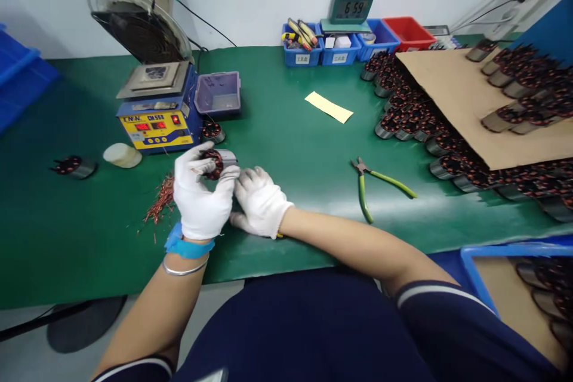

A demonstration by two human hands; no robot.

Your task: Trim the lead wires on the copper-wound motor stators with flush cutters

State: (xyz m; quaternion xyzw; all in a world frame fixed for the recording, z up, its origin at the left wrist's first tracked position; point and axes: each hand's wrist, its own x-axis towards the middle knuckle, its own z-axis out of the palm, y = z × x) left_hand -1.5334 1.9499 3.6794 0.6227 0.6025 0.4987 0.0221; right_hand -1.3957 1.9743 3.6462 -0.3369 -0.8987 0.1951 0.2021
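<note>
Across one green benchtop (286,143), the left hand (199,194) is clamping one wound core (224,160) between thumb and fingers; the right hand (260,203) is lying alongside, its grip indiscernible. Probably heavy and stiff, the core is favouring a hold on its metal wall. One cutter (363,194) and one yellow strip (329,107) are lying rightward.
</note>
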